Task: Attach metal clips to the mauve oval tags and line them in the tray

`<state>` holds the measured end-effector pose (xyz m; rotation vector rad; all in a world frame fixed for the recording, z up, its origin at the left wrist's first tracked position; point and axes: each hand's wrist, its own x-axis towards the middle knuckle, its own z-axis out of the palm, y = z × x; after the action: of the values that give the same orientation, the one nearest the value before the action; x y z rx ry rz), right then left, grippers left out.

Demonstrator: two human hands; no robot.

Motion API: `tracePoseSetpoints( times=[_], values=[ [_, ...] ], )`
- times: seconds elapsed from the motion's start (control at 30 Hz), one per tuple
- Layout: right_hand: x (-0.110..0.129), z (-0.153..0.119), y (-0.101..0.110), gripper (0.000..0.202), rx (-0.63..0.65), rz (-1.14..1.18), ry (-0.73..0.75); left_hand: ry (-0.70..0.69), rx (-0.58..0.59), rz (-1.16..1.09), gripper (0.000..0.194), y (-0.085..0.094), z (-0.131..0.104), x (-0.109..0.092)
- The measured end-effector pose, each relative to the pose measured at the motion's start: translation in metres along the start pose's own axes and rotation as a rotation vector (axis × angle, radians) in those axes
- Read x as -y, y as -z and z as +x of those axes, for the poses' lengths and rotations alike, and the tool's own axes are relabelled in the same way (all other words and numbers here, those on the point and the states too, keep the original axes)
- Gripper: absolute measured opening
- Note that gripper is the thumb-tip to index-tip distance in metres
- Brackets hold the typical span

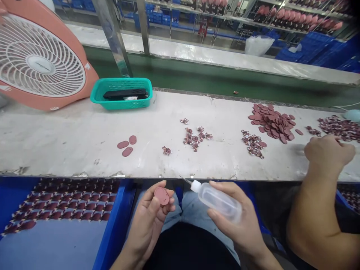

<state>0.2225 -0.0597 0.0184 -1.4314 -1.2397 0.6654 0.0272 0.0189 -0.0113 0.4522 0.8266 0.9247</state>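
Dull-red oval disc (162,196) sits at lower centre, gripped by the left hand's (149,219) fingers, marked face outward, apparently so that side shows. The right hand's (246,223) fingers grasp a translucent bottle (221,202), its thin nozzle (185,180) tilted towards the disc but apart, seemingly for fine aim. Beyond, the white counter (70,150) bears three loose discs (127,151) and small patterned pieces (194,140). A co-worker's forearm (317,187) crosses the right edge; a blue crate (112,225) fills lower left.

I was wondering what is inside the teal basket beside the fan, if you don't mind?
The teal basket holds a long black object and something small and white; whatever lies beneath them is covered.
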Motion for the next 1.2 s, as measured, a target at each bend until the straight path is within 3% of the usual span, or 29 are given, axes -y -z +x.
tracePoseSetpoints(
  times=[0.2, 0.4, 0.77, 1.2],
  values=[
    [0.001, -0.016, -0.009, 0.044, -0.266, 0.102, 0.081, 0.069, 0.013, -0.005, 0.041, -0.006, -0.004, 0.003],
    [0.012, -0.011, -0.026, 0.037, -0.175, 0.114, 0.199, 0.070, 0.079, 0.011, 0.037, -0.006, -0.007, 0.002],
    [0.020, -0.002, -0.028, 0.034, -0.197, -0.093, 0.222, 0.059, 0.093, 0.033, 0.033, -0.010, -0.008, -0.001],
    [0.020, -0.005, -0.025, 0.029, -0.120, 0.005, 0.156, 0.080, 0.072, 0.049, 0.032, -0.009, -0.010, 0.000]
  ],
)
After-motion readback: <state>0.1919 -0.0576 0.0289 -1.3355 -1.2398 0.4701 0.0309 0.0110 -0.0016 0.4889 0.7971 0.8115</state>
